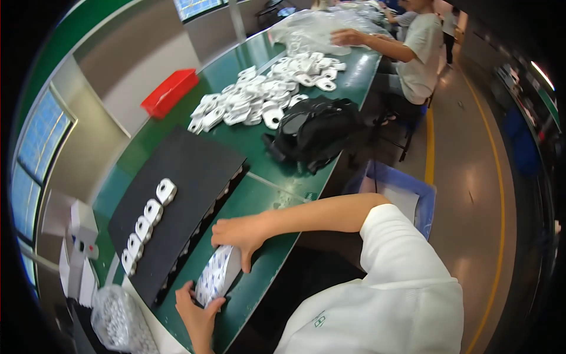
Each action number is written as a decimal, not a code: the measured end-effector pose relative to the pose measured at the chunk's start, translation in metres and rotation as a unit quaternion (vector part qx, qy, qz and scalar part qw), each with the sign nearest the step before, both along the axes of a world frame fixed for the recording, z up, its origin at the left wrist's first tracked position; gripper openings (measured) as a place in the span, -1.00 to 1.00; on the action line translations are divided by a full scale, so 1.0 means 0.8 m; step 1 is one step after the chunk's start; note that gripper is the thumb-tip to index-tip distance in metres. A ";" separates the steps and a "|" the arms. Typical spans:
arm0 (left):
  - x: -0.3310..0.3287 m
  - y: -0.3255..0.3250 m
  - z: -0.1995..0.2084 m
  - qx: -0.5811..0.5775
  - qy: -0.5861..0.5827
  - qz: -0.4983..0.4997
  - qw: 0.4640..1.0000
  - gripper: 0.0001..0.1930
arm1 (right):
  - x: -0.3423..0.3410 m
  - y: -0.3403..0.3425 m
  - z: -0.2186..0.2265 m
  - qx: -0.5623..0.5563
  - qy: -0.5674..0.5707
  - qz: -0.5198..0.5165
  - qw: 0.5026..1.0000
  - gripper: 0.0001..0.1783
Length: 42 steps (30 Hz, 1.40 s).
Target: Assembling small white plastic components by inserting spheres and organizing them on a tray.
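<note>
A flat white piece with a blue printed pattern (215,276) lies on the green table in front of me; its exact kind I cannot make out. My right hand (240,235) grips its far end, thumb on the near side and fingers over the top edge. At the opposite end, my left hand (199,312) holds it between thumb and fingers. Just beyond is a black board (177,159), with a row of several white plastic parts (143,228), each with a round hole, along its left side.
More white parts (253,94) lie heaped farther up the green table (265,197), beside a black bag (315,130). A red bin (170,92) stands at the left edge. A clear bag of small white pieces (121,318) sits lower left, a blue crate (425,206) right. Another person (420,59) sits beyond.
</note>
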<state>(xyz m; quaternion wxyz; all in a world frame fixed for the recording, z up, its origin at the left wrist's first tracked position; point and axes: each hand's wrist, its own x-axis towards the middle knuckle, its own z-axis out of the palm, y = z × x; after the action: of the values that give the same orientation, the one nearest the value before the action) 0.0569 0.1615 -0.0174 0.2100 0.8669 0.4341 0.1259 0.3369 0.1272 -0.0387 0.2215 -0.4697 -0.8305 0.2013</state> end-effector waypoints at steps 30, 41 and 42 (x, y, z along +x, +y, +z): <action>0.037 -0.038 0.049 0.114 -0.300 -0.137 0.937 -0.11 | 0.074 -0.140 0.067 0.383 0.193 -0.215 0.877 -0.74; 0.042 -0.054 -0.004 0.028 -0.161 -0.032 0.986 -0.32 | 0.323 -0.468 -0.106 0.367 0.440 -0.733 0.366 -0.67; 0.040 -0.053 -0.010 0.027 -0.161 -0.031 0.986 -0.32 | 0.337 -0.511 -0.161 0.296 0.410 -0.797 0.330 -0.64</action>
<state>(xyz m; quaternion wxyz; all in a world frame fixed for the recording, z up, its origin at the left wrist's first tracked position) 0.0890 0.1194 -0.0251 0.2574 0.8537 0.3638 0.2694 0.6064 -0.2816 -0.1677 0.7130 -0.6690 0.1321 -0.1631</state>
